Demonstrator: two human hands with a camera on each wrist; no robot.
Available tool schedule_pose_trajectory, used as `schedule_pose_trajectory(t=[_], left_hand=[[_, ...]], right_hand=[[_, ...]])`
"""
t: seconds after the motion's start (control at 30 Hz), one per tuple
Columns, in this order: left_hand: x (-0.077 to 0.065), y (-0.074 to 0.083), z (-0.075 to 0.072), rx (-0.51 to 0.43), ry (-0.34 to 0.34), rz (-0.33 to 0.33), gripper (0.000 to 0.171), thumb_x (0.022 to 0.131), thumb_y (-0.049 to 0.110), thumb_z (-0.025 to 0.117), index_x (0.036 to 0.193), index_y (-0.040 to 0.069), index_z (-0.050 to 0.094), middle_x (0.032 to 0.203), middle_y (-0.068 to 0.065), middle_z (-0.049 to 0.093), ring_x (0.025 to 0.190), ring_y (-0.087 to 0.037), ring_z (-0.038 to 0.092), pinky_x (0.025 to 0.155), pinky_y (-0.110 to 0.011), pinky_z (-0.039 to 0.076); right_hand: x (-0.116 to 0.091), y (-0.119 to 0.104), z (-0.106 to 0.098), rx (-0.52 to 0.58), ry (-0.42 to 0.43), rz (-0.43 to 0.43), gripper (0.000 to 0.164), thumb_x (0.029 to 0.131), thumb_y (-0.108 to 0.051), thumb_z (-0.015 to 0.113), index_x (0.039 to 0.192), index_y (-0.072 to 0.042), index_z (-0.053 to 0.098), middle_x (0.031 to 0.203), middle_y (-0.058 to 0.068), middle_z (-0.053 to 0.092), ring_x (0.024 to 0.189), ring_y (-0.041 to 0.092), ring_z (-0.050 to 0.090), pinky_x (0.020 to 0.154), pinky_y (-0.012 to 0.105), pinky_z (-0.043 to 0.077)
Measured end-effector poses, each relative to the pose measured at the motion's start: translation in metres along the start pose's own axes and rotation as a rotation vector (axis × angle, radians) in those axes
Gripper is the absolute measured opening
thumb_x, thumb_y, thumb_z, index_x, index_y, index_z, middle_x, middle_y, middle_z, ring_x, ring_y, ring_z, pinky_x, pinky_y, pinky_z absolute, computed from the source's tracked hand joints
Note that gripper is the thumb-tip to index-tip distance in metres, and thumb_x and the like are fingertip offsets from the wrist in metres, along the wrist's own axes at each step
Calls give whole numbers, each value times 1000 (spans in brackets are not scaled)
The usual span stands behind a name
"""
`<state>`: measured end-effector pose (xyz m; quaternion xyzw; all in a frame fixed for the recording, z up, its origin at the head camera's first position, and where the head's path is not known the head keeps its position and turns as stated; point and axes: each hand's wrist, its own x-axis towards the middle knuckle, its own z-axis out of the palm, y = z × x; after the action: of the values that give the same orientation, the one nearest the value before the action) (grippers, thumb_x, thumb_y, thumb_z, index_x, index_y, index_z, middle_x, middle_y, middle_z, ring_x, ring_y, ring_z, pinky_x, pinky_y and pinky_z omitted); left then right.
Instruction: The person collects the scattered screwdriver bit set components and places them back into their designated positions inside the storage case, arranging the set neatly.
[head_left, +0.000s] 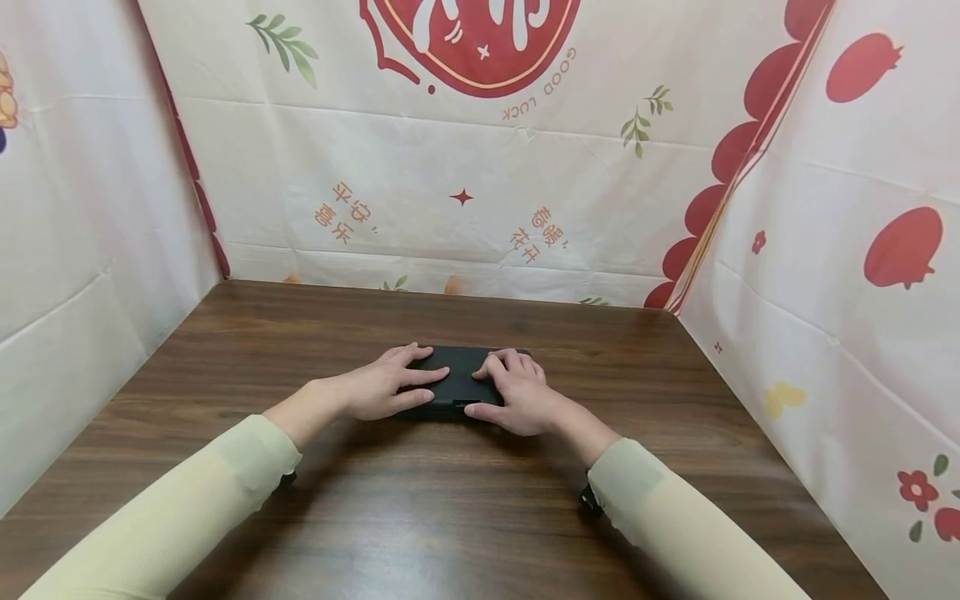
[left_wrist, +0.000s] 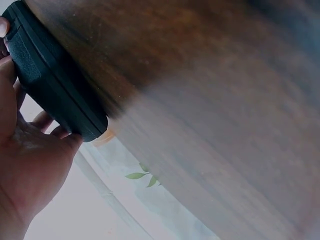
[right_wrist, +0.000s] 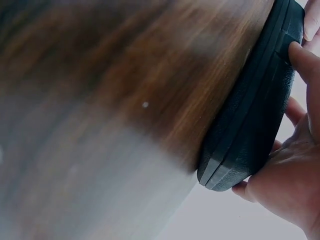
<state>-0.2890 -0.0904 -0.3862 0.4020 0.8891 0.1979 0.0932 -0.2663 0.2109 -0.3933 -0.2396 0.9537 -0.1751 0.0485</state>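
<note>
A black hard-shell case with a textured surface lies flat and closed on the brown wooden table. On its left part rests my left hand, fingers spread straight over the lid and thumb at the front edge. My right hand grips the right end, fingers bent over the top and thumb at the front by the latch. A seam runs along the side of the case in the right wrist view, where the right thumb presses close to the latch. What the case contains is hidden.
A white printed cloth hangs behind the table, with more cloth walls at the left and right. Pale sleeves cover both forearms, and a dark strap piece shows at the right wrist.
</note>
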Motion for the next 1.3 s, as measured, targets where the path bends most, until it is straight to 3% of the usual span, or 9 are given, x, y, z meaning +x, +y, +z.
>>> schedule_pose_trajectory(t=[0.27, 0.8, 1.3], left_hand=[[1, 1, -1, -1, -3, 2, 54, 117, 38, 54, 169, 24, 46, 180, -23, 22, 168, -49, 15, 130, -69, 25], [1, -2, 1, -13, -3, 2, 55, 116, 39, 55, 169, 25, 46, 180, -23, 21, 168, -49, 14, 130, -70, 25], [3, 4, 0, 24, -1, -11, 56, 116, 41, 53, 169, 23, 46, 180, -23, 25, 168, -48, 17, 131, -67, 26]], right_hand=[[3, 0, 2, -4, -11, 32, 50, 105, -58, 68, 139, -23, 56, 163, 19, 37, 153, 47, 30, 129, 69, 17], [0, -5, -1, -6, -13, 9, 49, 105, -56, 69, 137, -21, 56, 158, 21, 40, 147, 46, 34, 126, 69, 23], [-7, -6, -9, 0, -20, 19, 54, 104, -58, 70, 145, -24, 57, 163, 14, 42, 157, 40, 33, 131, 68, 20]])
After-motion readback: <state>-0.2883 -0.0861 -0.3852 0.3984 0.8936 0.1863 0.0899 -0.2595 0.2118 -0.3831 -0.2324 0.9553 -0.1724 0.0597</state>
